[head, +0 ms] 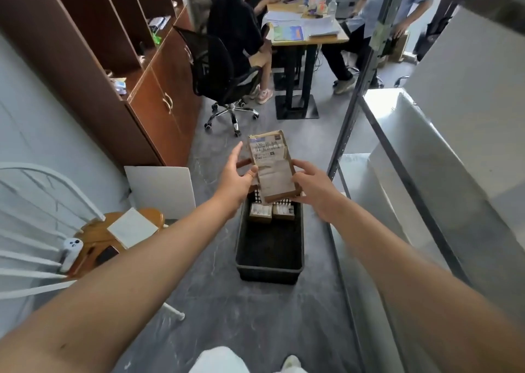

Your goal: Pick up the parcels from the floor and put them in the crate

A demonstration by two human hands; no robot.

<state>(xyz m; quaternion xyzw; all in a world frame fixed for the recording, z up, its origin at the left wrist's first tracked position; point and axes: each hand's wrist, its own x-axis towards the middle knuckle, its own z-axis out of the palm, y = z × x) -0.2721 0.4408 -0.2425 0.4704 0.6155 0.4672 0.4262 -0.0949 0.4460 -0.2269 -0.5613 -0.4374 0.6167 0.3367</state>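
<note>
Cardboard parcel (275, 175), blurred white label (265, 152), pinched between left grip (237, 173) and right grip (314, 186) above crate (268, 273)

Both hands hold a brown labelled parcel (272, 168) over the far end of a black crate (269, 271) on the grey floor (250, 321). Left hand (235, 179) grips its left side, right hand (315, 190) its right edge. Two small parcels (260, 212) lie side by side inside, far end.
</note>
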